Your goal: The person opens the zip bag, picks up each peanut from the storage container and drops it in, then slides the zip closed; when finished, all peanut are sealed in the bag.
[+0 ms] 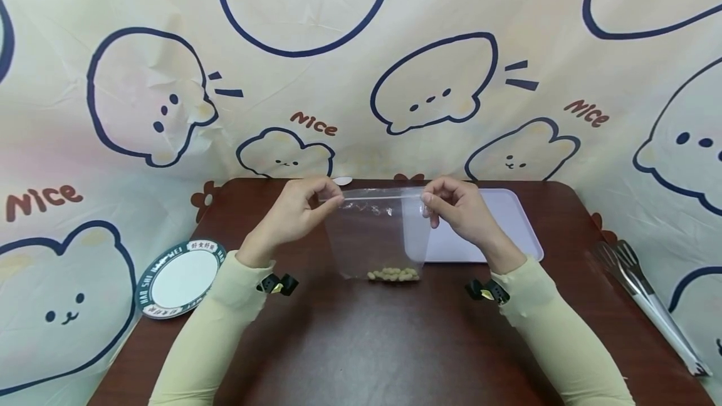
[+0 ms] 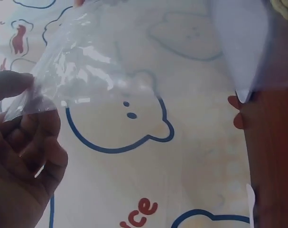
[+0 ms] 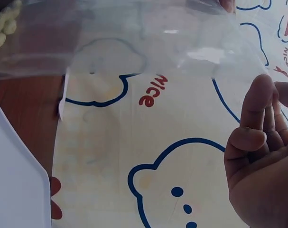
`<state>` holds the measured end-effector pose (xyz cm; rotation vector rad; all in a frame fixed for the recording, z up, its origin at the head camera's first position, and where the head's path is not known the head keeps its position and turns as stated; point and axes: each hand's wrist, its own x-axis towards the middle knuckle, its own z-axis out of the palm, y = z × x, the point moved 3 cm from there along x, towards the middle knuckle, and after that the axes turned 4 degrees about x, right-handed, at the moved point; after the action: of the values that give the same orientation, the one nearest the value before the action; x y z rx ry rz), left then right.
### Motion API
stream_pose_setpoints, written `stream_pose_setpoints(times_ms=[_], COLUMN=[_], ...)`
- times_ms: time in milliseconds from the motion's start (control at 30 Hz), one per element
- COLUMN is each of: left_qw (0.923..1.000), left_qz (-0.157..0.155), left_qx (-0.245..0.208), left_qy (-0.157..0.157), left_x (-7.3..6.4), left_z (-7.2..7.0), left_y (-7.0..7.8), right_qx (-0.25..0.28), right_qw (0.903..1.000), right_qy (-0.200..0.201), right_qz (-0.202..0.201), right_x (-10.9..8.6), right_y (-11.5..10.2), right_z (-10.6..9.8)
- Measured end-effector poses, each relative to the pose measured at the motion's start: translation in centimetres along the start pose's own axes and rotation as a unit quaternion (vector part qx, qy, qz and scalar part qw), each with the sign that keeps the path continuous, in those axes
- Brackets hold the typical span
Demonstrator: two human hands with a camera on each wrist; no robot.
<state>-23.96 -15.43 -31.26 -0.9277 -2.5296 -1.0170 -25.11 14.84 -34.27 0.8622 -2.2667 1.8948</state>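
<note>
A clear plastic zip bag (image 1: 369, 230) hangs upright between the two hands, its top edge stretched level. Pale beans or nuts (image 1: 393, 275) lie in a small heap along its bottom, toward the right corner. My left hand (image 1: 301, 208) pinches the bag's top left corner between thumb and forefinger. At the top right corner, my right hand (image 1: 459, 208) pinches the bag the same way. In the left wrist view the bag's film (image 2: 87, 61) runs from the thumb and forefinger; the right wrist view shows the pale pieces (image 3: 4, 26) through the film.
Behind the bag's right side lies a white tray (image 1: 479, 230) on the brown table (image 1: 361, 343). A green-rimmed plate (image 1: 180, 277) sits at the left edge. Metal tongs (image 1: 654, 299) lie at the right edge, and a white spoon (image 1: 342, 180) at the back edge. Patterned cloth surrounds the table.
</note>
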Motion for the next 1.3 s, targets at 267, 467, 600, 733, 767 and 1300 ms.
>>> stream_pose_setpoints(times_ms=[267,467,600,733,767,1300], left_qw=[0.9961,0.9939,0.9925,0.9908,0.9907,0.9753], left_qz=[-0.052,-0.087,-0.100,-0.117,-0.119,-0.215], left_qx=[-0.069,-0.064,-0.054,-0.044,-0.039,-0.027], left_qy=[0.020,0.026,0.046,0.053,0.053,-0.044], left_x=[0.1,0.2,0.3,0.4,0.5,0.2], left_z=[0.5,1.4,1.5,1.5,1.6,3.1], left_y=[-1.6,-3.2,-3.9,-4.4,-4.6,-7.3], right_qx=[0.018,-0.028,-0.094,-0.135,-0.138,-0.131], right_qw=[0.9981,0.9936,0.9864,0.9741,0.9716,0.9573], right_qy=[-0.019,-0.048,-0.081,-0.124,-0.132,-0.165], right_qz=[0.057,0.098,0.108,0.133,0.140,0.199], right_x=[0.1,0.1,0.0,-0.2,-0.2,-0.5], right_y=[0.8,2.8,4.2,5.6,6.0,9.1], right_z=[0.2,0.7,1.3,2.1,2.3,3.5])
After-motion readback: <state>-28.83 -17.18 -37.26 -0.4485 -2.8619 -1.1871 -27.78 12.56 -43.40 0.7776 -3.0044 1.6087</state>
